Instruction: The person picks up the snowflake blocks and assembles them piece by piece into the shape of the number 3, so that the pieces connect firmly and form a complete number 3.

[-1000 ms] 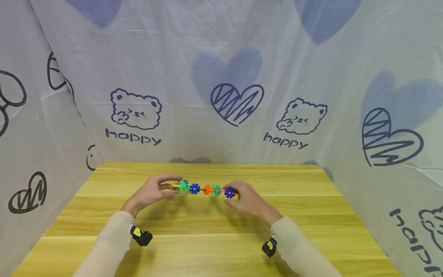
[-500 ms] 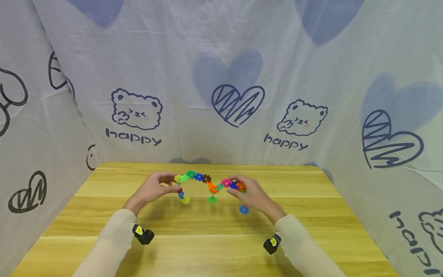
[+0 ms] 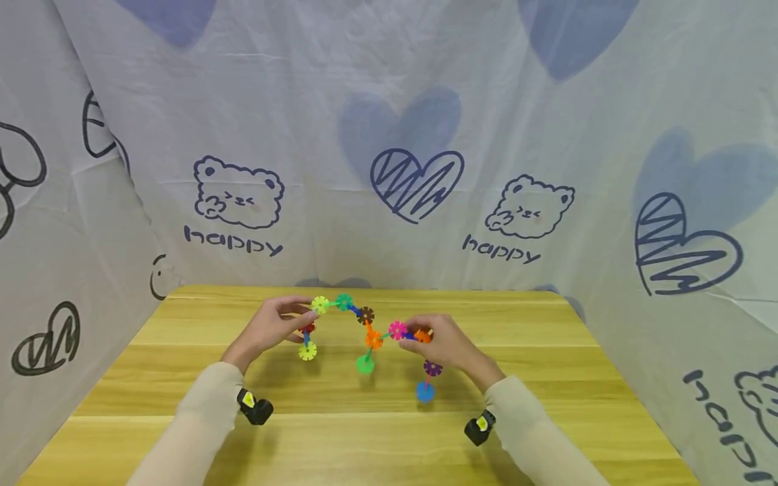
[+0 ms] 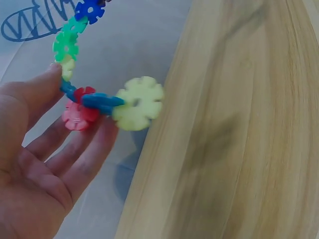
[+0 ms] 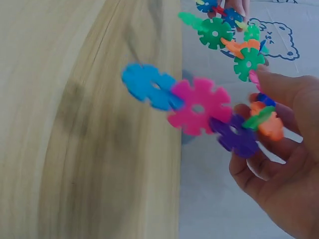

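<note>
A chain of interlocking snowflake discs in many colours hangs above the table, zigzagging with three legs pointing down. My left hand pinches its upper left corner by a yellow disc. In the left wrist view, red and blue discs lead from there to a pale yellow end disc. My right hand grips the right part, beside a pink disc; its fingers cover some discs. Below that hand, a purple disc, a pink one and a light blue end disc form the right leg.
The wooden table lies under both hands, bearing their shadows. White cloth printed with hearts and bears stands behind it and at both sides. A small black camera is strapped to each wrist.
The chain first appeared edge-on as a nearly straight line. Both hands have turned it, so its legs now point down and the zigzag faces the head camera. Both hands still hold it.
</note>
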A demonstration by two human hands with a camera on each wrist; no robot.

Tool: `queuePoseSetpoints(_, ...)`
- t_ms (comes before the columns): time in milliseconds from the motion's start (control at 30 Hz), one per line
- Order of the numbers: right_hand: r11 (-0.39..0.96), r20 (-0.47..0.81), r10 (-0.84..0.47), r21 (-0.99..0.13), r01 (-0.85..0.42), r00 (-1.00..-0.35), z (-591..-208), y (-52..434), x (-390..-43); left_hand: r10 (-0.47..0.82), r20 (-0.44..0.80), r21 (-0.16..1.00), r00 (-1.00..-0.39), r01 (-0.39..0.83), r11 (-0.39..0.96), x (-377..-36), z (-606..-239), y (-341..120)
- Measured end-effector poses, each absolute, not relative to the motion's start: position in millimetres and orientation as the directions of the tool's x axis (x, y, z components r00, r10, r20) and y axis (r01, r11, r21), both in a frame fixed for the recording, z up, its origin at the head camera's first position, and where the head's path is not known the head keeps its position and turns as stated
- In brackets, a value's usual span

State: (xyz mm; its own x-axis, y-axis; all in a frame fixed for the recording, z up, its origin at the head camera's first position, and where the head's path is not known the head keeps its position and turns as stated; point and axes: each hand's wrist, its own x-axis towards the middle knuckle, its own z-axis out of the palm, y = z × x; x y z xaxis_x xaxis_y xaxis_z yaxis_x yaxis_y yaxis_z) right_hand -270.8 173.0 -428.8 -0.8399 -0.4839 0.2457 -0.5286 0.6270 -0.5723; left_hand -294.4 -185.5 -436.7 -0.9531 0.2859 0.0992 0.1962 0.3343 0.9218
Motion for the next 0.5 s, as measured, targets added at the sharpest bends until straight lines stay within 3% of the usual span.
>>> queuePoseSetpoints(200,0.644,0.191,-0.510,-0.561,-0.520,-0.838,-440.3,172.6,-273.9,0.295,0.116,0.898,-0.948,0.227,0.376,-300.3,-437.9,-176.3)
queuePoseSetpoints(500,0.620,0.117,-0.539,-0.615,-0.487,-0.834,-451.3,173.1,-272.5,0.392,0.108,0.915,-0.913,0.246,0.321,-312.1,-447.1,-169.1)
